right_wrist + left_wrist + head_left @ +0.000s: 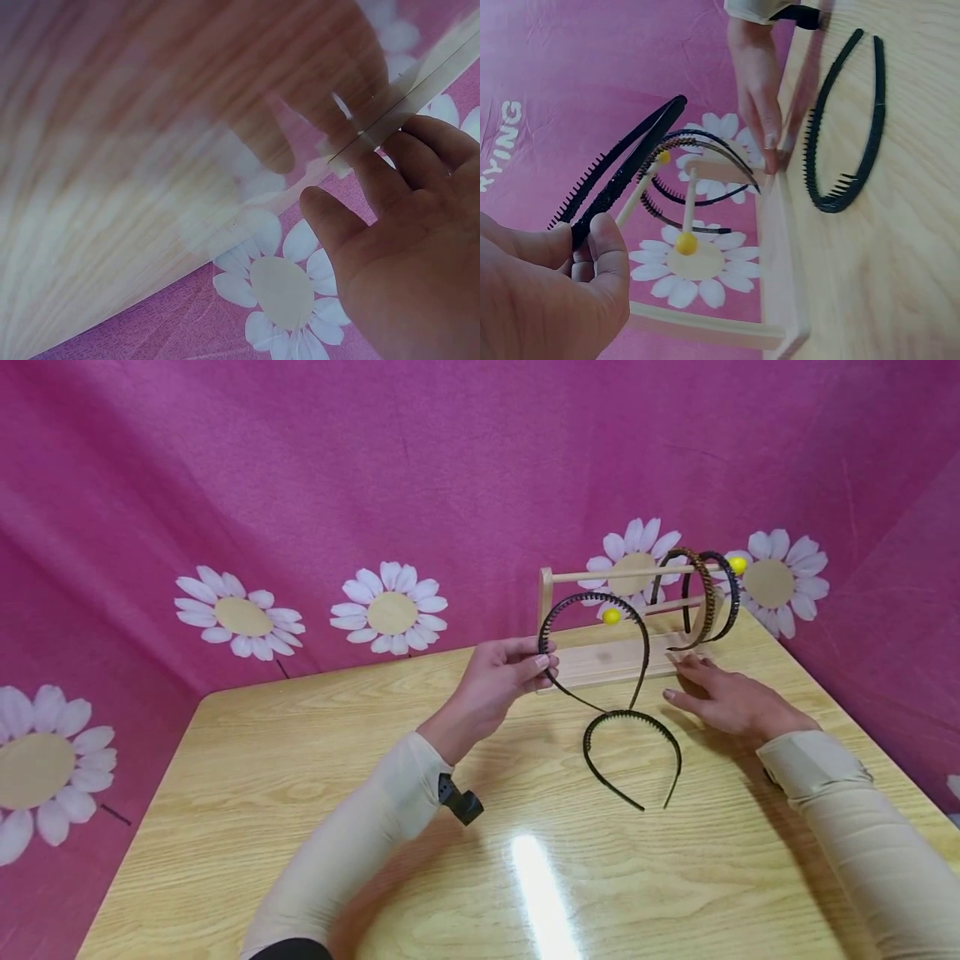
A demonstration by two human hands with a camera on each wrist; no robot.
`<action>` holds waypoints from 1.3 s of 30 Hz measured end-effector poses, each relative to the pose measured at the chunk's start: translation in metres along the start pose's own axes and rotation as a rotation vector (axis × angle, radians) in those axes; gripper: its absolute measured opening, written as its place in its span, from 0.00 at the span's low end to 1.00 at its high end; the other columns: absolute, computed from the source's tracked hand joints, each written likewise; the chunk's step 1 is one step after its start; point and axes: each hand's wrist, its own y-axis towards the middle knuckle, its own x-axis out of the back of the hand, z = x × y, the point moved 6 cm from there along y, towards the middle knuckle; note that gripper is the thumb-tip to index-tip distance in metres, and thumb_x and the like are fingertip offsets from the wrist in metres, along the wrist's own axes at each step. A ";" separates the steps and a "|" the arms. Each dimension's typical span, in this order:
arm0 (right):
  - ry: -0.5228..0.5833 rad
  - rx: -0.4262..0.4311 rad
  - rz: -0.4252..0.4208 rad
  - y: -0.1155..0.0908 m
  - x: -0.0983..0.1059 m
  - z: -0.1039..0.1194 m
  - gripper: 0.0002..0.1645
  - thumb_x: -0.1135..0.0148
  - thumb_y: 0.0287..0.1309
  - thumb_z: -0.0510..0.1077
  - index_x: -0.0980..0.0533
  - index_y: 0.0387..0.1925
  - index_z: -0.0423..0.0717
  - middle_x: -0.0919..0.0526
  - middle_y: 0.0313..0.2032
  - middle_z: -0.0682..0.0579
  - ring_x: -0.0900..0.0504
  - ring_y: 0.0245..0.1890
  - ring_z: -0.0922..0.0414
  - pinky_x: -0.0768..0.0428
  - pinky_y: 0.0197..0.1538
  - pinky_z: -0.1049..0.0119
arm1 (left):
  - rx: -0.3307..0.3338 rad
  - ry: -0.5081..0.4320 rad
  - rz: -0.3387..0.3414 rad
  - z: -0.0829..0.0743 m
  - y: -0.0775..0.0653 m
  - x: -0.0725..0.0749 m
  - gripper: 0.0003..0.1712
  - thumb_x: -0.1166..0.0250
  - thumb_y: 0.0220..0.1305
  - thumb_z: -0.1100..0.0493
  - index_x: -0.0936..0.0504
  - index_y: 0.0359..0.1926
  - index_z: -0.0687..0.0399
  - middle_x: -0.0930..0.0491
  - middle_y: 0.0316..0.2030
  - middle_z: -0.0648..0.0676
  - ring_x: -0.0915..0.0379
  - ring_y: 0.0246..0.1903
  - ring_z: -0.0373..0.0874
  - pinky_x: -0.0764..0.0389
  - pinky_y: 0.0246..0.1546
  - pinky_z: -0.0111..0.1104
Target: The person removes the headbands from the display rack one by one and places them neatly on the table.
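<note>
Currently the left hand [495, 681] has its fingers clamped on one side of the black toothed headband [622, 177], before the wooden rack [609, 662]; a light pinch should avoid bending it. The right hand [731, 700], thumb and fingers apart, might best steady the rack.

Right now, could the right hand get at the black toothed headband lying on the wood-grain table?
Probably yes: the right hand appears empty beside the pale wooden rack, and the black toothed headband lies close by on the wood-grain table, with nothing visible between them.
</note>
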 end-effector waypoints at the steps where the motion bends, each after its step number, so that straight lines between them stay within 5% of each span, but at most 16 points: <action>1: 0.000 -0.001 0.002 0.000 0.000 0.000 0.51 0.60 0.72 0.72 0.51 0.79 0.43 0.56 0.77 0.35 0.55 0.74 0.31 0.45 0.65 0.27 | 0.006 -0.001 0.003 0.002 -0.002 0.002 0.15 0.44 0.71 0.74 0.23 0.56 0.78 0.19 0.42 0.61 0.20 0.40 0.44 0.17 0.47 0.34; 26: -0.001 0.001 0.000 -0.002 0.002 0.004 0.50 0.59 0.72 0.71 0.51 0.79 0.41 0.55 0.77 0.34 0.54 0.73 0.31 0.44 0.65 0.28 | 0.135 0.012 -0.044 0.045 -0.043 0.045 0.15 0.45 0.71 0.76 0.24 0.56 0.79 0.19 0.45 0.66 0.19 0.41 0.45 0.16 0.41 0.31; 39: 0.004 -0.002 0.012 0.001 0.001 0.002 0.51 0.58 0.72 0.72 0.51 0.78 0.40 0.55 0.77 0.34 0.55 0.74 0.30 0.45 0.65 0.28 | 0.180 0.048 -0.041 0.063 -0.058 0.056 0.17 0.43 0.71 0.75 0.25 0.58 0.80 0.18 0.46 0.67 0.18 0.39 0.43 0.16 0.48 0.37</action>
